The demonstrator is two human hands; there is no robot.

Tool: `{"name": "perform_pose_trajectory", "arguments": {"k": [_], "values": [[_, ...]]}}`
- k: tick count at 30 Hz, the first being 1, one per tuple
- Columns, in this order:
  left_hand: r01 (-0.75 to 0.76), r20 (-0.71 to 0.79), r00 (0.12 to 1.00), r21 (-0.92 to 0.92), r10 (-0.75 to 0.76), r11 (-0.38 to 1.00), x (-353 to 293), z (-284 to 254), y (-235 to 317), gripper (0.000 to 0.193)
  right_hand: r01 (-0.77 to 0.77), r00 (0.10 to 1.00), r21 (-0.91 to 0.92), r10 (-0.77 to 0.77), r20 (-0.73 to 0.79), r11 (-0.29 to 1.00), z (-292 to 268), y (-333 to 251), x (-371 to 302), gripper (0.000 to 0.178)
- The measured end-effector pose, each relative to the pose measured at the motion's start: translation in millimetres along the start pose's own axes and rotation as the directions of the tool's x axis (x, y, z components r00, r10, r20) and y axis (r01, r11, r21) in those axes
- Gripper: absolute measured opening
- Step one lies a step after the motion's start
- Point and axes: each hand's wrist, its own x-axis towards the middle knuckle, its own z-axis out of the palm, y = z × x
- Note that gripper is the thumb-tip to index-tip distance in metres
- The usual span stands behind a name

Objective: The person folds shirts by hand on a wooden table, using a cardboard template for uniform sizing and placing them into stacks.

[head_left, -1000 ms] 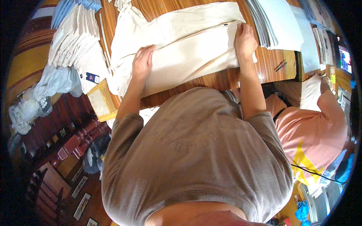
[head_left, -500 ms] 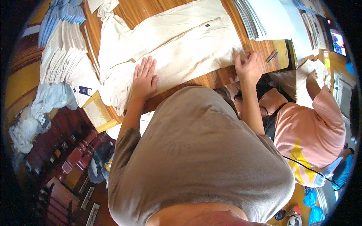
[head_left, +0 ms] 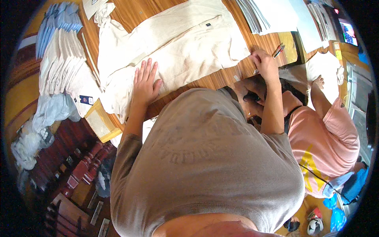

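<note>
A cream shirt (head_left: pixel 189 51) lies spread over the wooden table (head_left: pixel 213 79), with a small dark label on it and creases along its length. My left hand (head_left: pixel 147 85) rests flat on the cloth near its left end, fingers stretched. At the shirt's right corner my right hand (head_left: pixel 265 65) is closed, its fingertips pinching the edge of the fabric. Part of that grip is hidden by the fingers themselves.
Left stand folded cream shirts (head_left: pixel 61 63) and blue ones (head_left: pixel 57 23), with a dark tag (head_left: pixel 86 99) hanging. Pale sheets (head_left: pixel 276 17) and pens (head_left: pixel 278 50) lie at the right. Close by on the right, a person in a pink shirt (head_left: pixel 323 138) handles pale cloth (head_left: pixel 323 69).
My right hand has moved outward to the right, and the shirt's right corner now looks drawn out to a point. My left hand stays flat on the cloth. The whole view has shifted slightly.
</note>
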Motion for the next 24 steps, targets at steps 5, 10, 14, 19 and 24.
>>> {"name": "perform_pose_trajectory", "arguments": {"k": [5,10,14,19,24], "values": [[-0.014,-0.014,1.0,-0.004,0.014,1.0,-6,-3,-3,0.069,0.092,0.954,-0.061,-0.105,-0.28,0.994,35,-93,15,0.047],[0.005,0.0,1.0,-0.011,-0.005,1.0,-4,5,-6,0.069,0.15,0.983,-0.231,-0.12,0.139,0.961,95,-69,15,0.083],[-0.003,-0.03,1.0,-0.062,0.001,0.998,-10,5,-3,0.068,0.185,0.976,-0.299,-0.139,0.169,0.936,80,-72,12,0.072],[-0.038,-0.251,0.968,-0.24,-0.024,0.97,-51,-14,25,0.052,0.543,0.834,0.263,-0.548,-0.058,0.798,80,-221,49,0.026],[0.145,-0.361,0.858,-0.511,-0.365,0.847,-171,-13,46,0.044,0.799,0.514,0.437,-0.846,-0.14,0.413,141,-416,56,0.029]]}}
